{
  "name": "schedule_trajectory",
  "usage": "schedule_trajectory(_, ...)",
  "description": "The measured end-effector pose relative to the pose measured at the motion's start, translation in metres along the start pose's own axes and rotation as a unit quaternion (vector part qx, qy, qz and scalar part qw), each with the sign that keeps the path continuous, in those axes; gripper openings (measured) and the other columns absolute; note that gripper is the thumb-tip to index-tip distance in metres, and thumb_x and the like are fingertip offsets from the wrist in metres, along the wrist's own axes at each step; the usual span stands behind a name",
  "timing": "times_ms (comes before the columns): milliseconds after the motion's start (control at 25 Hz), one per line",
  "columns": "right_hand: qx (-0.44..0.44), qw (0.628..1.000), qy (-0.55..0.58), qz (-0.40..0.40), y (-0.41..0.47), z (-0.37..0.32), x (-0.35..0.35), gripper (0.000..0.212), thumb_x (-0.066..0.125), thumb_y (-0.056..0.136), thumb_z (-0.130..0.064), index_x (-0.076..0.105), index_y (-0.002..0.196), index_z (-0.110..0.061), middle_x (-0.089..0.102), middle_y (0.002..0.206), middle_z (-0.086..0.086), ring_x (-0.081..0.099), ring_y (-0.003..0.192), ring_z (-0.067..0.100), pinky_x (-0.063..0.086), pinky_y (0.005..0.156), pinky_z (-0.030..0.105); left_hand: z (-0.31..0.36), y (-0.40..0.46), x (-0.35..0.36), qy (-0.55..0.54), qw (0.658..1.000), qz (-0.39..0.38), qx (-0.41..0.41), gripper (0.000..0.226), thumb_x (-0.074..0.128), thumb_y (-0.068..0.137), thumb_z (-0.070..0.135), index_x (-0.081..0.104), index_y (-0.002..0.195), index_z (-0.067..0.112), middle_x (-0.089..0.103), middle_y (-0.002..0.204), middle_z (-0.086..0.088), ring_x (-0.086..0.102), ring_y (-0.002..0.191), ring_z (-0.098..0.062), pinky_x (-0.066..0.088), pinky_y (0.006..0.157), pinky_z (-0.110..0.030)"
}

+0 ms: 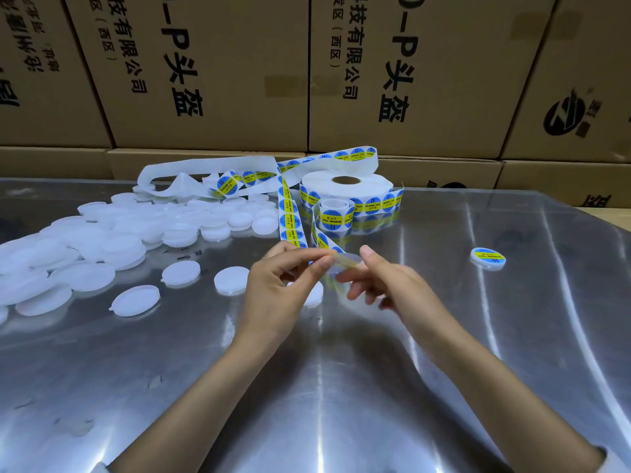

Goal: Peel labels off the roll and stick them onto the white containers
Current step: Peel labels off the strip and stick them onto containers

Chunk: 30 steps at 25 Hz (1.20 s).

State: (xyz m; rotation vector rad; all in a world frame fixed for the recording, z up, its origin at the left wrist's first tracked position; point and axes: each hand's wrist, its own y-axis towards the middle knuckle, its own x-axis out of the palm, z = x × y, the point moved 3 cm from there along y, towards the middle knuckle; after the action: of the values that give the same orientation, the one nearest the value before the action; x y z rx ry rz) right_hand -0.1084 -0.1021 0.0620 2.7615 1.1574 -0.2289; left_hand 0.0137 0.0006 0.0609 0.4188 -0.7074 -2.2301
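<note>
A roll of round blue-and-yellow labels point(346, 189) lies at the back middle of the steel table point(341, 387). Its strip point(289, 213) runs down to my hands. My left hand point(283, 288) pinches the strip's end between thumb and fingers. My right hand point(386, 281) pinches a blurred label point(346, 262) that is partly off the backing. Several white round containers point(102, 244) are heaped at the left, with three loose ones point(231, 279) nearer my hands. Another white container point(314, 295) is partly hidden under my hands. One labelled container point(487, 258) sits alone at the right.
Stacked cardboard boxes point(409, 80) with black printing wall off the back of the table. Empty white backing strip point(205, 169) curls behind the heap of containers. A small curled piece of label strip point(336, 216) stands in front of the roll.
</note>
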Motion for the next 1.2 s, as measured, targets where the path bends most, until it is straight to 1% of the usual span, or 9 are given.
schedule_trajectory(80,0.105,0.99,0.075,-0.058,0.0,0.008,0.005,0.051,0.038,0.092,-0.054,0.074,0.077,-0.022,0.067,0.067,-0.007,0.047,0.053,0.004,0.03,0.058,0.023,-0.002,0.0,0.001,0.004,1.0,-0.014,0.0,0.012,0.067,0.074,0.03,0.073,0.085,0.031,0.058,0.069,0.017,0.051,0.064,0.0,0.036,0.06,-0.01)
schedule_trajectory(160,0.153,0.975,0.149,-0.057,0.001,0.015,0.004,0.041,0.048,0.088,-0.051,0.073,0.071,-0.023,0.067,0.069,-0.007,0.049,0.054,0.005,0.031,0.059,0.025,-0.004,-0.001,0.0,0.021,0.999,-0.033,0.014,0.013,0.067,0.074,0.029,0.074,0.086,0.031,0.059,0.073,0.013,0.052,0.066,-0.002,0.038,0.062,-0.013)
schedule_trajectory(400,0.144,0.976,0.159,0.034,0.006,0.028,-0.005,0.016,0.059,0.087,-0.024,0.069,0.075,-0.02,0.058,0.064,-0.01,0.049,0.055,0.004,0.035,0.054,0.022,-0.011,-0.006,0.004,0.217,0.958,-0.129,0.138,0.02,0.069,0.08,0.032,0.075,0.098,0.026,0.052,0.085,0.018,0.053,0.08,-0.003,0.044,0.069,-0.023)
schedule_trajectory(560,0.122,0.98,0.139,0.068,0.007,0.027,-0.008,0.014,0.06,0.087,-0.024,0.069,0.078,-0.019,0.06,0.062,-0.013,0.049,0.06,0.005,0.035,0.054,0.021,-0.029,-0.005,-0.001,0.273,0.951,-0.135,0.056,0.053,0.069,0.077,0.047,0.058,0.126,0.028,0.057,0.109,0.009,0.051,0.097,-0.004,0.045,0.085,-0.028)
schedule_trajectory(640,0.119,0.981,0.138,0.07,0.006,0.027,-0.008,0.012,0.06,0.087,-0.025,0.069,0.08,-0.02,0.062,0.06,-0.016,0.052,0.065,0.005,0.037,0.055,0.02,-0.045,-0.004,-0.004,0.358,0.921,-0.152,-0.018,0.069,0.067,0.079,0.051,0.044,0.139,0.025,0.051,0.13,0.005,0.047,0.118,-0.014,0.037,0.099,-0.03)
schedule_trajectory(760,0.116,0.981,0.141,0.059,0.006,0.03,-0.005,0.01,0.063,0.086,-0.027,0.07,0.083,-0.02,0.066,0.068,-0.015,0.055,0.075,0.006,0.04,0.062,0.021,-0.06,-0.005,-0.006,0.444,0.875,-0.177,-0.081,0.075,0.056,0.08,0.064,0.04,0.141,0.024,0.045,0.141,0.004,0.04,0.128,-0.018,0.031,0.106,-0.032)
schedule_trajectory(1000,0.094,0.985,0.14,0.021,0.007,0.033,0.0,0.015,0.064,0.086,-0.03,0.072,0.09,-0.019,0.073,0.094,-0.002,0.059,0.094,0.011,0.043,0.074,0.024,-0.062,-0.002,-0.007,0.433,0.884,-0.141,-0.103,0.06,0.061,0.077,0.063,0.054,0.127,0.031,0.052,0.13,0.006,0.046,0.12,-0.018,0.038,0.098,-0.031)
schedule_trajectory(1120,0.089,0.985,0.149,0.017,0.007,0.035,0.0,0.017,0.063,0.087,-0.029,0.072,0.094,-0.017,0.072,0.105,0.003,0.06,0.101,0.012,0.044,0.081,0.025,-0.058,0.0,-0.009,0.361,0.922,-0.103,-0.097,0.056,0.075,0.072,0.049,0.059,0.121,0.027,0.057,0.122,0.004,0.05,0.114,-0.019,0.04,0.095,-0.031)
schedule_trajectory(1200,0.088,0.982,0.166,0.011,0.007,0.035,0.0,0.015,0.062,0.088,-0.028,0.071,0.094,-0.018,0.073,0.101,-0.001,0.062,0.099,0.009,0.045,0.084,0.026,-0.049,0.0,-0.007,0.31,0.945,-0.088,-0.048,0.061,0.081,0.067,0.04,0.06,0.122,0.023,0.055,0.115,0.006,0.049,0.11,-0.017,0.035,0.092,-0.022)
